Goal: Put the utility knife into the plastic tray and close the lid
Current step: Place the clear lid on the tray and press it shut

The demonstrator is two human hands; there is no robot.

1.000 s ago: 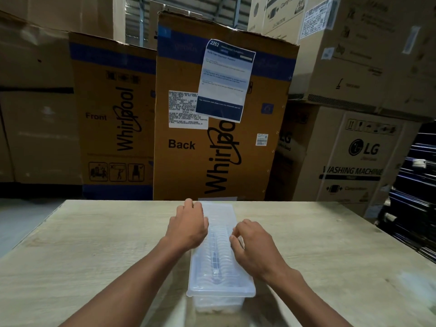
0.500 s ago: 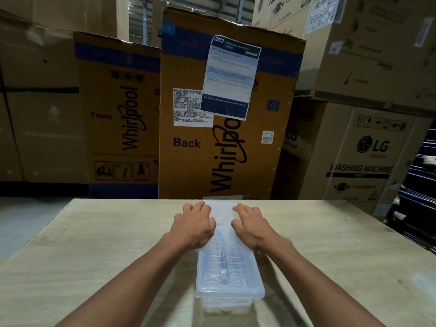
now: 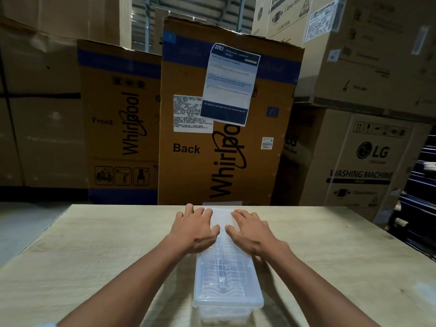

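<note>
A long clear plastic tray (image 3: pixel 227 300) lies lengthwise on the wooden table (image 3: pixel 94 256), with its ribbed see-through lid (image 3: pixel 226 270) resting flat on top. My left hand (image 3: pixel 195 230) lies palm down on the lid's far left side, fingers spread. My right hand (image 3: pixel 252 234) lies flat on the far right side, fingers spread too. Neither hand grips anything. Through the lid I make out a faint dark shape, but I cannot tell whether it is the utility knife.
Tall Whirlpool cartons (image 3: pixel 221 128) stand just behind the table's far edge. LG washing machine boxes (image 3: pixel 368 161) are stacked to the right, with dark blue stacked goods (image 3: pixel 422 197) at the far right. Grey floor (image 3: pixel 21 223) shows to the left.
Both hands slid along the lid toward its far end; the right hand moved from the lid's middle up beside the left. The lid stays on the tray.
</note>
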